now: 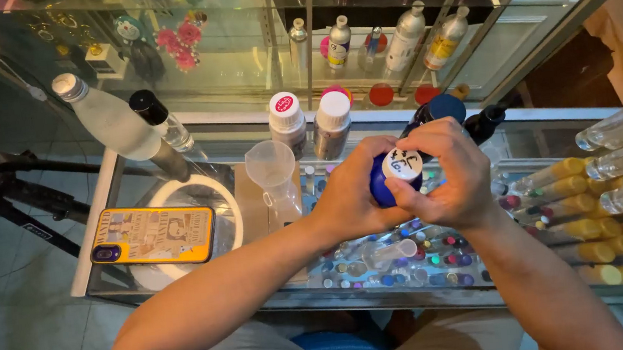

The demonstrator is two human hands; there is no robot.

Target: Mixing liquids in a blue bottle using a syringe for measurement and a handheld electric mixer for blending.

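— What is held by the two hands?

— A dark bottle with a blue screw cap (393, 176) bearing a round white label is gripped above the glass countertop (172, 166). The left hand (348, 194) is wrapped round the cap's near side, and the right hand (447, 176) is closed over the top from the far side, thumb and fingers pinched at the cap's edge. Both grips are tight on the bottle; its body is mostly hidden behind the hands.

— What is seen near it?

— Just to the left, a clear plastic measuring cup (273, 175) is stood on the glass, with two white-capped metal bottles (310, 125) behind it. Further left, a smartphone in a yellow printed case (152, 236) is laid across a white ring light (190, 191). Rows of small clear vials with yellow and black caps (619, 166) are stacked on their sides at the right. Beneath the glass, many small coloured-capped vials (413, 257) are kept. A black tripod (12, 191) is placed on the tiled floor at the left.
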